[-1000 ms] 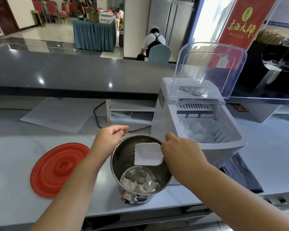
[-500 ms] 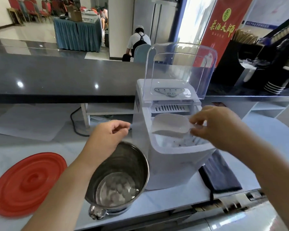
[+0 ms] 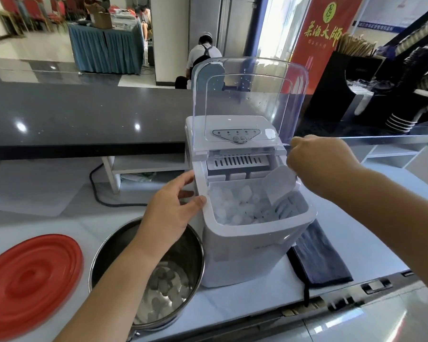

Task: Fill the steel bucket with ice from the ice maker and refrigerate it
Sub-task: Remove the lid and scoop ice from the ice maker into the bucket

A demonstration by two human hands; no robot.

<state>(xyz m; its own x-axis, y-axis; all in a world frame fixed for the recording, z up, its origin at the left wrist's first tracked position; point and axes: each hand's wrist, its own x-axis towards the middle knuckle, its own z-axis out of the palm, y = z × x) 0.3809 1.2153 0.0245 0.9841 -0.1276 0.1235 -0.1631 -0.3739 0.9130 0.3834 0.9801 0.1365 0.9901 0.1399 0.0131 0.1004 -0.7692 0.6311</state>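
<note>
The white ice maker (image 3: 247, 245) stands on the counter with its clear lid (image 3: 247, 99) raised and a heap of ice (image 3: 237, 206) in its bin. My left hand (image 3: 171, 208) rests on the maker's left rim, thumb on the edge, fingers straight along the side. My right hand (image 3: 319, 159) grips the handle of a white plastic scoop (image 3: 279, 183) that tilts down into the right side of the bin. The steel bucket (image 3: 104, 255) sits at the maker's lower left, partly behind my left forearm, with a layer of ice cubes (image 3: 166, 290) at its bottom.
A red round lid (image 3: 30, 282) lies on the counter to the left of the bucket. A dark cloth (image 3: 316, 257) lies to the right of the maker. A black cable (image 3: 97, 191) runs behind. Cup stacks (image 3: 405, 114) stand at the back right. The counter's front edge is close.
My right hand carried the scoop from above the bucket into the ice maker's bin. My left hand left the bucket's rim and now rests on the maker's left edge.
</note>
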